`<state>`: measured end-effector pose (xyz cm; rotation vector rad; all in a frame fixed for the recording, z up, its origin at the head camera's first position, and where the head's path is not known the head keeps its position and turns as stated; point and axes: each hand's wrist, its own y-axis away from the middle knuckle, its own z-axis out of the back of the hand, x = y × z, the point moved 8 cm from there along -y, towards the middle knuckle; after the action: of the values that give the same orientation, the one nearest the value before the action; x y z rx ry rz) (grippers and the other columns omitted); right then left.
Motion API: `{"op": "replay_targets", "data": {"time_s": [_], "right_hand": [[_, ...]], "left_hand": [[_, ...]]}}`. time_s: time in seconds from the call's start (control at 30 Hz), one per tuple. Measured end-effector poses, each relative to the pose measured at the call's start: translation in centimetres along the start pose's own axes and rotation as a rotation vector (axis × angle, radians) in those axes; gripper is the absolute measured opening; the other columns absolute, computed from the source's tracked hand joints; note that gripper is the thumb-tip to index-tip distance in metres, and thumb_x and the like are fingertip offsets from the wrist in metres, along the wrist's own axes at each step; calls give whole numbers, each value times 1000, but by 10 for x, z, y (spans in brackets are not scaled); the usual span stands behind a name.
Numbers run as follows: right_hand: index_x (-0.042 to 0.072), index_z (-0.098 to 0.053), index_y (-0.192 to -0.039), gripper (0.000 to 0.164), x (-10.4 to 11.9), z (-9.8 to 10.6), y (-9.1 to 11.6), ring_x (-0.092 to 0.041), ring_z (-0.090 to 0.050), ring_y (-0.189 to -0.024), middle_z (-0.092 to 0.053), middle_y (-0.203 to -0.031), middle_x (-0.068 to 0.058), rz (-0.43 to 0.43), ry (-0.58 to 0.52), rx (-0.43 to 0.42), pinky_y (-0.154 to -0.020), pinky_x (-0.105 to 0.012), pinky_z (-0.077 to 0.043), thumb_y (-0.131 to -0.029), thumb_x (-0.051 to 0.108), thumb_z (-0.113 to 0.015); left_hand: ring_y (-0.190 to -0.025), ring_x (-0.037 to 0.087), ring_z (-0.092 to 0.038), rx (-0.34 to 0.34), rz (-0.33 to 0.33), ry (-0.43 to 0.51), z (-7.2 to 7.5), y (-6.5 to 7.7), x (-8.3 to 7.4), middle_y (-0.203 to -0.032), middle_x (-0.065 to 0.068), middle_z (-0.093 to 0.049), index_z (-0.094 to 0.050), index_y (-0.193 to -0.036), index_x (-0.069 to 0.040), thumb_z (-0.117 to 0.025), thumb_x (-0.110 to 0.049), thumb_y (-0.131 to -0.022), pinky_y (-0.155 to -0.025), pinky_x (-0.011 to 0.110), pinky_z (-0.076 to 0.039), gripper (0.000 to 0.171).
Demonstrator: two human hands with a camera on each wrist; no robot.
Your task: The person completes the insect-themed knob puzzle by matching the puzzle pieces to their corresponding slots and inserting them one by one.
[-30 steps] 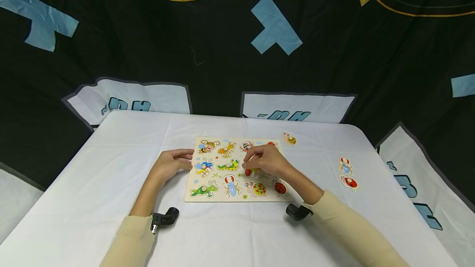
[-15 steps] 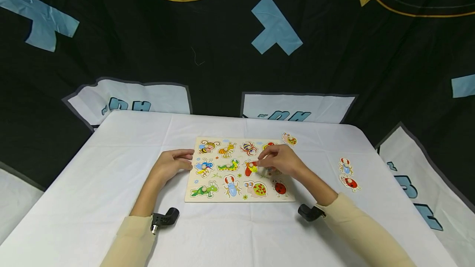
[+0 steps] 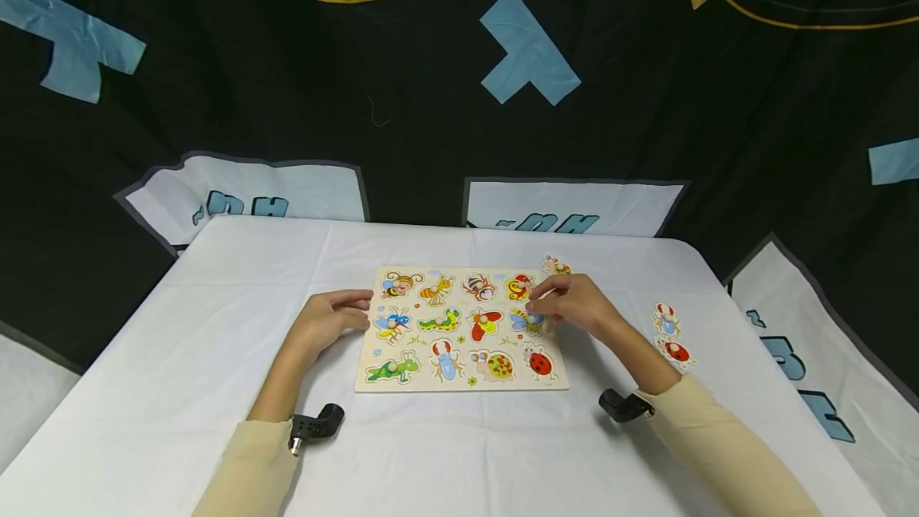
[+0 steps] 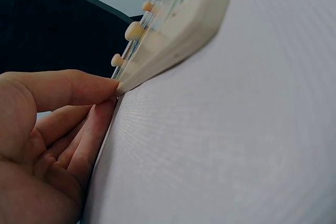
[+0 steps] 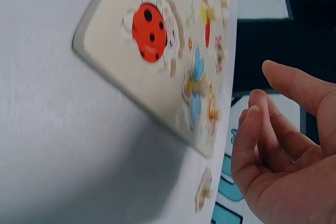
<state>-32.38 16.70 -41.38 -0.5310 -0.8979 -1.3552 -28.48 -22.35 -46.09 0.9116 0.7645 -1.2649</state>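
Note:
A wooden insect puzzle board (image 3: 463,381) lies on the table, most of its shapes carrying knobbed pieces. My left hand (image 3: 323,325) touches the board's left edge with fingers nearly straight; in the left wrist view the thumb (image 4: 79,87) rests at that edge. My right hand (image 3: 574,305) hovers over the board's right edge, holding nothing; in the right wrist view thumb and index finger stand apart and the other fingers curl loosely. Nearest to it are a blue dragonfly piece (image 5: 196,90) and a red-and-yellow insect piece (image 3: 518,287). The ladybug shape (image 5: 149,32) shows as a bare printed recess.
Loose on the white tablecloth (image 3: 445,453) are a snail piece (image 3: 554,266) behind the right hand, partly hidden, and a beetle piece (image 3: 667,320) and a ladybug piece (image 3: 675,351) farther right. A dark printed cloth (image 3: 402,102) hangs behind the table.
My right hand has moved rightward across the board from the red firefly piece to the right edge, uncovering the firefly and dragonfly pieces. The left hand stays at the left edge.

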Motion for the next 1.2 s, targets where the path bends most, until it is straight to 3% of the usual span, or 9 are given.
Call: {"op": "replay_targets", "data": {"time_s": [0.23,0.4,0.9,1.2], "right_hand": [[5,-75,-107,32,-10,20,0,-20,-60,-78,-71,-83,-2,-21,-22,-25,-74,-35,-54,-82,24,-83],[6,-75,-109,33,-17,35,3,-20,-60,-82,-71,-92,-2,-50,-15,-47,-75,-29,-54,-84,27,-81],[4,-73,-118,41,-36,64,8,-23,-59,-94,-69,-118,-11,-96,0,-65,-82,-28,-54,-86,30,-79],[2,-70,-122,46,-52,81,11,-25,-62,-97,-69,-114,-9,-113,-1,-63,-85,-31,-54,-86,29,-80]], "left_hand": [[-118,26,-60,-1,1,13,0,1,3,-126,12,-69,-63,-139,-11,-73,-8,-82,-104,40,-38,57],[-119,26,-59,-2,0,18,1,1,3,-126,12,-69,-64,-138,-11,-73,-8,-82,-105,41,-38,57],[-117,25,-60,-2,8,15,2,0,4,-126,11,-69,-64,-138,-11,-73,-8,-82,-102,38,-40,57],[-117,26,-60,1,5,7,0,-1,3,-126,12,-69,-63,-138,-11,-73,-9,-82,-102,39,-40,57]]}}
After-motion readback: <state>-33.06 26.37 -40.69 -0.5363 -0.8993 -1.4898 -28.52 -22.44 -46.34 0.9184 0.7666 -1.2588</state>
